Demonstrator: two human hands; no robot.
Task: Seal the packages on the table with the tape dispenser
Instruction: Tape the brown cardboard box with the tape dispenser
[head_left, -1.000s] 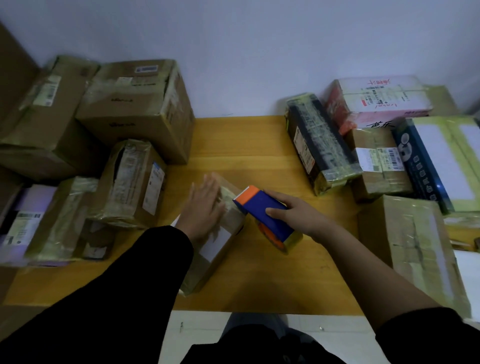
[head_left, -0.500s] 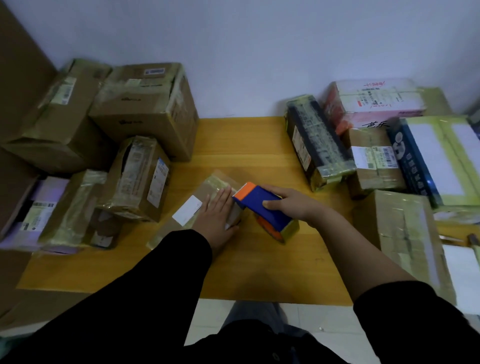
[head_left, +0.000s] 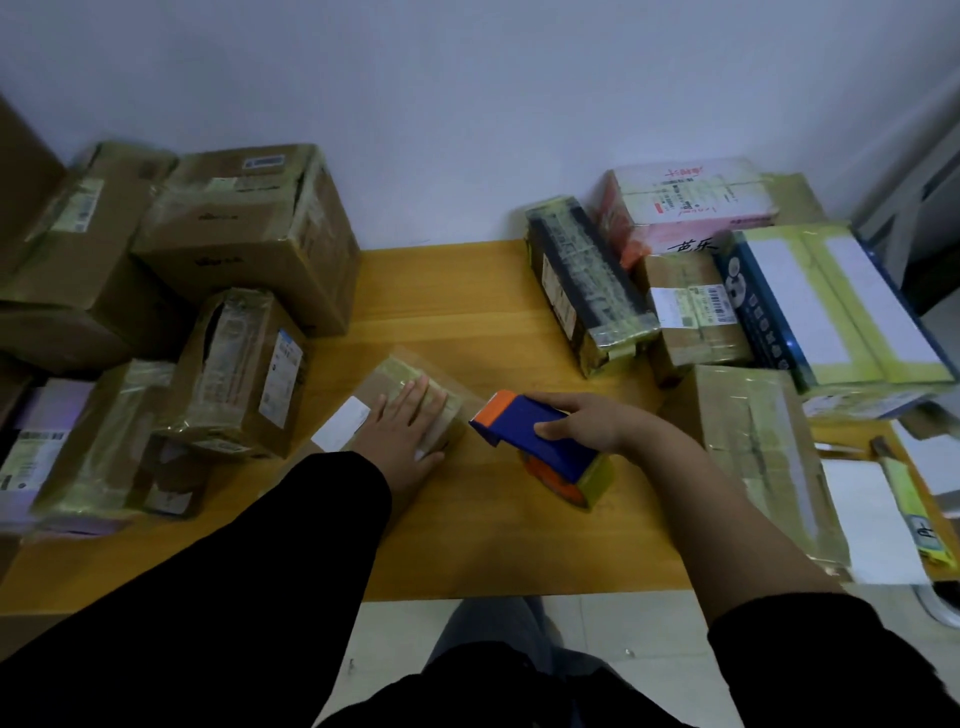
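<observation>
Head view: right hand (head_left: 584, 423), fingers (head_left: 558, 401) curled round tape dispenser (head_left: 563, 457), beside package (head_left: 390, 376) under flat left hand (head_left: 400, 431).

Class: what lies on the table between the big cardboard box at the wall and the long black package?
Nothing; bare table shows there, in the head view.

On the yellow wooden table (head_left: 467, 525), a left hand (head_left: 402, 434) lies flat over the small brown tape-wrapped package (head_left: 410, 371), hiding much of its top and the edge of its white label (head_left: 340, 430). The blue-and-orange tape dispenser (head_left: 535, 434) and the right hand (head_left: 584, 423) gripping it cover most of the tape roll (head_left: 595, 478). At the table's left end, brown cardboard boxes (head_left: 57, 291) run off the frame; their shipping labels (head_left: 78, 205) are too small to read.
</observation>
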